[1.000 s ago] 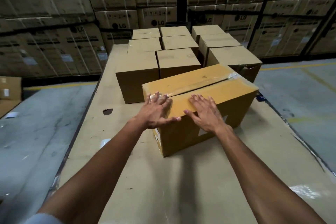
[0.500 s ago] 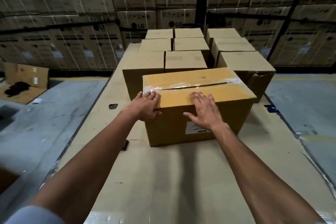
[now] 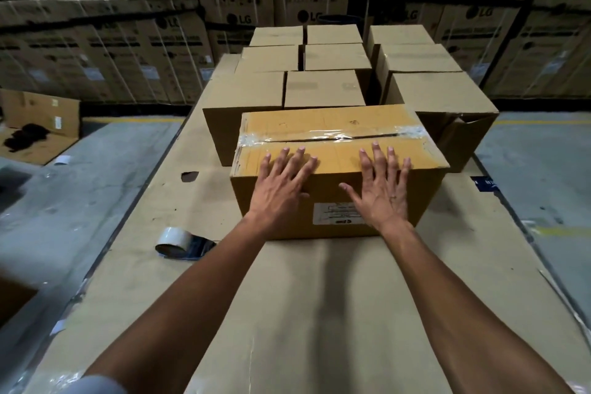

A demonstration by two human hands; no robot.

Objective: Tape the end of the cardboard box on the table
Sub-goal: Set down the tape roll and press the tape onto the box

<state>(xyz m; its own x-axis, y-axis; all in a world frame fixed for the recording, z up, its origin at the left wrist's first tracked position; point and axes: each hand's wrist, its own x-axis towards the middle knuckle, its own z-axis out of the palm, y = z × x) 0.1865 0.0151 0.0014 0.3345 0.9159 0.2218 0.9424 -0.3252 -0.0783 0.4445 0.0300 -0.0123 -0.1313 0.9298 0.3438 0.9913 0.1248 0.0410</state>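
Observation:
A brown cardboard box (image 3: pixel 332 125) sits on the cardboard-covered table (image 3: pixel 303 297), its long side facing me. Clear tape (image 3: pixel 332 136) runs along the top seam between the flaps. My left hand (image 3: pixel 281 189) lies flat with spread fingers over the near top edge on the box's left half. My right hand (image 3: pixel 380 189) lies flat the same way on the right half, just above a white label (image 3: pixel 335 213) on the front face. Neither hand holds anything. A roll of clear tape (image 3: pixel 182 245) lies on the table to the left of the box, apart from both hands.
Several closed cardboard boxes (image 3: pixel 319 86) stand in rows right behind the taped box. A small hole (image 3: pixel 189 176) marks the table cover at left. Tall stacks of large cartons (image 3: pixel 128 41) fill the background. The table's left edge drops to a grey floor (image 3: pixel 80 185).
The box has been turned so its long side now squarely faces me. Both hands shifted from the left end and top to lie flat on the near top edge. The tape roll came into view.

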